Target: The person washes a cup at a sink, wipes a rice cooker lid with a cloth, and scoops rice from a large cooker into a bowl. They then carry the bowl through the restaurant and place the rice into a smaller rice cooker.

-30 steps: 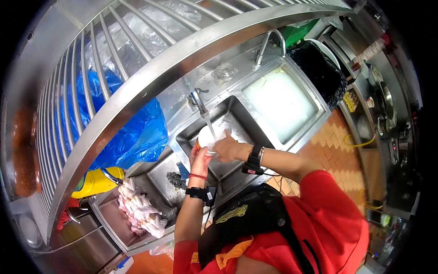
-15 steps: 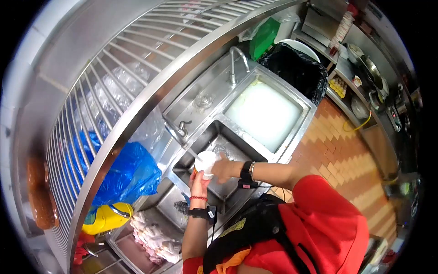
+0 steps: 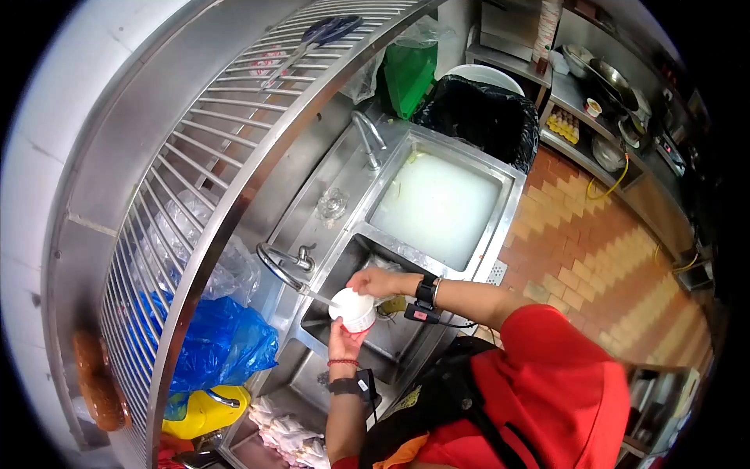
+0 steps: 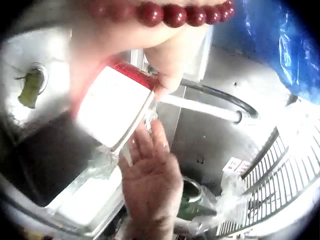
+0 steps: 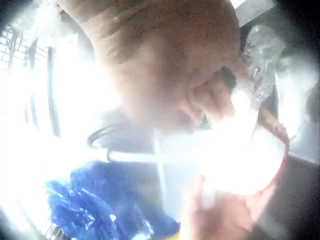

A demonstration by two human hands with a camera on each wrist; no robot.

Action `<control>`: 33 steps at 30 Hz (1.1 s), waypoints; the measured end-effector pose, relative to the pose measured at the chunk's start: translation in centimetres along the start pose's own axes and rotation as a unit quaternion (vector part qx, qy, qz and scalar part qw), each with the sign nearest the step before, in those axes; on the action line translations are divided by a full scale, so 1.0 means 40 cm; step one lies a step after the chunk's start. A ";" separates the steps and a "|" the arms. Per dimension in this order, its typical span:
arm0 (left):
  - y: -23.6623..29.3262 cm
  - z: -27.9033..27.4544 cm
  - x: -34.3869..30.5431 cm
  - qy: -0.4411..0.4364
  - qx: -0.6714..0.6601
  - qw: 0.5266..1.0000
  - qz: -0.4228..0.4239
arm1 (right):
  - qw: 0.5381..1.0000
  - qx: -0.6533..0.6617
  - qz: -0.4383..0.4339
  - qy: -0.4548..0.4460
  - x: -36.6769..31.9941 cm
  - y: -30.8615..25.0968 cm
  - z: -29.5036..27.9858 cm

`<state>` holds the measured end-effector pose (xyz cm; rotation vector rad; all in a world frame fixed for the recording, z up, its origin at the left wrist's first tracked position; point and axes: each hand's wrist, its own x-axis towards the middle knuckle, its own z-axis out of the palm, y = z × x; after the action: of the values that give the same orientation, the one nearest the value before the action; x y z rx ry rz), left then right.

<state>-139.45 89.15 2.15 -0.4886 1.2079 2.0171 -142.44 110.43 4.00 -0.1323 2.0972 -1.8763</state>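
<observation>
- White cup (image 3: 355, 311), tilted under the running faucet (image 3: 281, 266), over the middle basin (image 3: 402, 338) near its faucet-side edge.
- Left hand (image 3: 345, 341): fingers curled round the cup.
- Right hand (image 3: 381, 281): fingers loosely extended at its rim.

No readable text or labels anywhere

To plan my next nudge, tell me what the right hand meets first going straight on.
Probably the rim of the white cup, just at the fingertips of the right hand; glare leaves it unclear whether they already touch.
</observation>
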 end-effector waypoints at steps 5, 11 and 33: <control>0.030 0.001 -0.009 0.037 -0.036 0.998 -0.045 | 0.996 0.005 0.032 0.085 0.001 0.008 -0.101; 0.039 -0.007 -0.023 0.122 0.253 0.934 0.222 | 0.980 0.110 0.143 0.083 0.091 0.003 -0.178; -0.187 -0.061 -0.644 0.498 0.474 0.635 0.353 | 0.989 -0.061 0.092 0.097 0.469 0.024 -0.069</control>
<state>-116.83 79.26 12.89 -0.6224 3.2889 1.1078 -160.83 107.93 -0.02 0.2183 2.2660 -1.7123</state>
